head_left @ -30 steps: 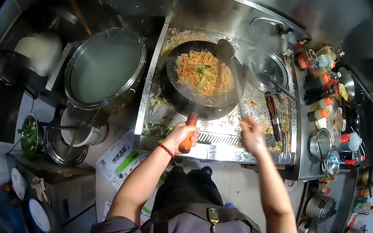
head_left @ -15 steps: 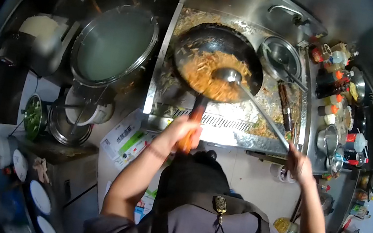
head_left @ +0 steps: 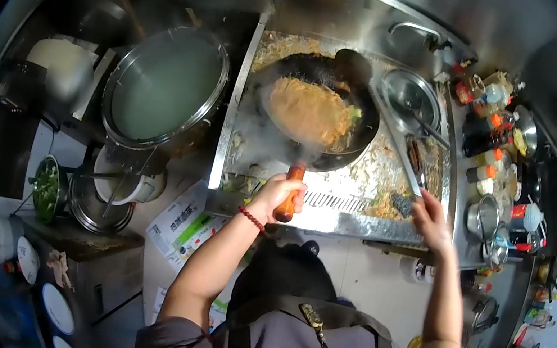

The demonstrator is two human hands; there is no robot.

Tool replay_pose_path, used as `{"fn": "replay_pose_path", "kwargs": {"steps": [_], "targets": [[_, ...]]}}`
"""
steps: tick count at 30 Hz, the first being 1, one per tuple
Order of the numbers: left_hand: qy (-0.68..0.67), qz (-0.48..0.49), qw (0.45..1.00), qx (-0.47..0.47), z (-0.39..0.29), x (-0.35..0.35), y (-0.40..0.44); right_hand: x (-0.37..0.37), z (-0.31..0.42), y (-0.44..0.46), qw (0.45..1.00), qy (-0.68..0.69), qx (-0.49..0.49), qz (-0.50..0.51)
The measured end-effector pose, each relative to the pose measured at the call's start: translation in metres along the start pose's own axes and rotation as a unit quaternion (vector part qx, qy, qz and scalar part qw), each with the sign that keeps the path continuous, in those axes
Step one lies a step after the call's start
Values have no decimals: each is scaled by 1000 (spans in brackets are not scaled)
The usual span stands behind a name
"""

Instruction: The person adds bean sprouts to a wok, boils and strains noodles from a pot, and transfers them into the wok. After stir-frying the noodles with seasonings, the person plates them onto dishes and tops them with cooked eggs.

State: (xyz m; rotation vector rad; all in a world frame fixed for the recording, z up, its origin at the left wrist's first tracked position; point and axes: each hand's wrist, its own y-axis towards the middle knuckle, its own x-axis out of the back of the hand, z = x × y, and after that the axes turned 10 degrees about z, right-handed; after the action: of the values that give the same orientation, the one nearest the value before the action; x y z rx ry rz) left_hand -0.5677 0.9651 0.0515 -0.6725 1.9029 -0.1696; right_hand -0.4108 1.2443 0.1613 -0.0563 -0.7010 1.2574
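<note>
My left hand (head_left: 274, 199) is closed round the orange-brown wooden handle (head_left: 292, 194) of a black wok (head_left: 365, 133) on the stove. A mass of orange-brown shredded food, perhaps noodles (head_left: 309, 110), lies bunched in the wok, blurred by motion, with a greenish piece at its right side. Steam drifts over the wok's near left side. My right hand (head_left: 433, 224) grips the far end of a long-handled metal ladle (head_left: 396, 142). The ladle's dark bowl (head_left: 352, 67) is over the wok's far right rim; whether it touches the wok I cannot tell.
A large pot of cloudy liquid (head_left: 168, 87) stands left of the stove. On the stove's right sits a round metal pot (head_left: 412, 102) with a ladle in it. Sauce bottles (head_left: 492, 160) crowd the right shelf. Food scraps litter the stove top (head_left: 258, 163). A faucet (head_left: 416, 28) projects behind.
The ladle bowl has moved out of the food to the wok's far rim. The wok has shifted slightly nearer and left, the food is bunched up, and steam has thickened.
</note>
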Motion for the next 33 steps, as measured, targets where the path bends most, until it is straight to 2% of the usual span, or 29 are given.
{"fn": "replay_pose_path", "kwargs": {"steps": [2, 4, 5, 6, 7, 9, 10, 11, 12, 13, 14, 16, 17, 20, 22, 26, 29, 30, 33], "targets": [[50, 20, 998, -20, 9, 12, 10, -49, -38, 55, 985, -148, 87, 6], [32, 14, 999, -20, 10, 12, 15, -98, -95, 105, 925, -320, 207, 3], [41, 3, 999, -12, 10, 16, 16, -91, -97, 98, 974, -180, 117, 74], [49, -8, 999, -4, 10, 19, 19, -69, -96, 91, 992, -22, 57, 113], [54, -3, 999, 1, 11, 24, 22, -47, -89, 81, 983, 135, -10, 125], [37, -4, 999, 9, 17, 31, 34, -22, -56, 62, 961, 269, -21, 54], [36, 1, 999, 23, 18, 35, 39, -24, -58, 64, 970, 245, 7, 1], [56, 3, 998, 17, 21, 38, 44, -38, -51, 63, 994, 103, 26, 22], [52, 6, 999, 12, 26, 39, 47, -55, -44, 59, 997, 64, -5, 45], [120, -14, 993, -13, 29, 39, 50, -76, -25, 52, 997, 23, -33, 71], [187, -38, 981, -36, 32, 39, 51, -97, 9, 32, 984, 91, -113, 99], [224, -46, 971, -71, 34, 32, 39, -108, 4, 27, 921, 323, -102, 193], [217, -42, 971, -89, 36, 28, 32, -105, 5, 22, 888, 385, -101, 231], [172, -33, 980, -91, 53, 21, -9, -82, 19, -15, 900, 345, -119, 237], [121, -24, 988, -91, 69, 16, -61, -62, 13, -32, 861, 385, -146, 299], [28, -75, 988, -134, 120, -21, -169, -39, 23, -55, 827, 315, -193, 424], [-3, -136, 968, -209, 177, -48, -228, -44, 25, -56, 841, 193, -233, 449], [1, -146, 962, -231, 195, -53, -239, -52, 34, -52, 787, 206, -219, 538], [-114, -266, 912, -290, 239, -80, -286, -101, 53, -55, 710, 154, -238, 644]]}}
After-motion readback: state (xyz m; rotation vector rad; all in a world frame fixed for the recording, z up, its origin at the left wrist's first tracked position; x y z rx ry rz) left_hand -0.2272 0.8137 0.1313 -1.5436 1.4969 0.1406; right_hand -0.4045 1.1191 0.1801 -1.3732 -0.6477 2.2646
